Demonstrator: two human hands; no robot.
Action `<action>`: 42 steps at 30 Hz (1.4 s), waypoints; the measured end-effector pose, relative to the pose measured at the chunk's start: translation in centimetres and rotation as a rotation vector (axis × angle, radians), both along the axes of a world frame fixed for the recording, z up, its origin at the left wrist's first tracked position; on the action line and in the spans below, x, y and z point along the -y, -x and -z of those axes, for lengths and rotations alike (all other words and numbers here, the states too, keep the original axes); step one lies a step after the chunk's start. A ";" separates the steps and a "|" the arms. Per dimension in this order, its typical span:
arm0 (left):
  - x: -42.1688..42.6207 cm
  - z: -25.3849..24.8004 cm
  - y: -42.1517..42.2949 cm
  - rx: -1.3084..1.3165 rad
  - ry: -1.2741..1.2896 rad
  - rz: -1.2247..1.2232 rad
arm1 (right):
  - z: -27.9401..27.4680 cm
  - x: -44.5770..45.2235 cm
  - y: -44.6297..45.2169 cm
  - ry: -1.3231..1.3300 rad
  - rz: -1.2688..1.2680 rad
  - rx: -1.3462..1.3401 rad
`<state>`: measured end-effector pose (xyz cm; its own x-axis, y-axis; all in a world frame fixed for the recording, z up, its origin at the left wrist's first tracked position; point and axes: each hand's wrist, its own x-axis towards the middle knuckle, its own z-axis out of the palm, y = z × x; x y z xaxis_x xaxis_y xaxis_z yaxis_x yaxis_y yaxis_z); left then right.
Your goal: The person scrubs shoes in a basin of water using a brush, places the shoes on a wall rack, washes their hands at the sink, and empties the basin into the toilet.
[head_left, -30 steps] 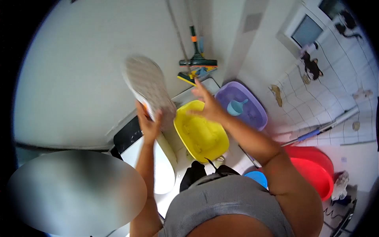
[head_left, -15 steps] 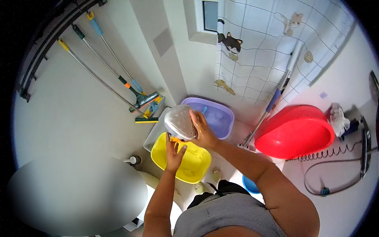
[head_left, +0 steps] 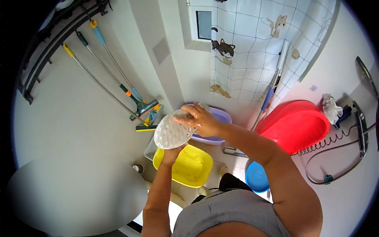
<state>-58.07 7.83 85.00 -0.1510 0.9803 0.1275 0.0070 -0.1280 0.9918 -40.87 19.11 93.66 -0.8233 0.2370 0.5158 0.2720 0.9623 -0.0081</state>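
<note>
A pale, whitish oval thing (head_left: 173, 132) with a bumpy, knobbly face is held over the tubs, its broad end tilted down to the left. Its narrower far end shows past my knuckles; I cannot make out what kind of thing it is. My left hand (head_left: 173, 152) supports it from below, with the fingers hidden behind it. Across its upper part lies my right hand (head_left: 201, 120), wet with whitish drops, fingers bent over the bumpy face. Right below is a yellow tub (head_left: 189, 168). A purple tub (head_left: 221, 114) stands behind, partly covered by my right hand.
A red basin (head_left: 302, 126) leans at the right wall beside a coiled shower hose (head_left: 316, 148). A blue basin (head_left: 257, 177) is on the floor near my right side. Mops (head_left: 144, 108) hang on the left wall. A long-handled tool (head_left: 266, 98) leans by the cat-print curtain (head_left: 246, 59).
The pale thing has been turned so its bumpy face shows. My left hand has gone underneath it, and my right hand has shifted over its upper part. The view has shifted slightly.
</note>
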 end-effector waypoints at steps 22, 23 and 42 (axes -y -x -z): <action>-54.8 -17.0 -3.5 -0.816 -0.149 -0.587 | 20.1 -19.2 -19.4 1.105 0.365 -0.133; -56.9 -16.6 -3.4 -0.866 -0.151 -0.616 | 21.3 -17.5 -21.7 0.980 0.412 -0.137; -62.6 -13.0 -5.0 -1.085 0.120 -0.699 | 27.7 -14.8 -28.5 1.257 0.663 -0.230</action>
<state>-53.05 70.46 97.97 -0.5077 0.7500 0.4240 0.8387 0.3175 0.4425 -12.41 33.94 66.00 -0.3121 0.9253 -0.2152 0.5339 -0.0166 -0.8454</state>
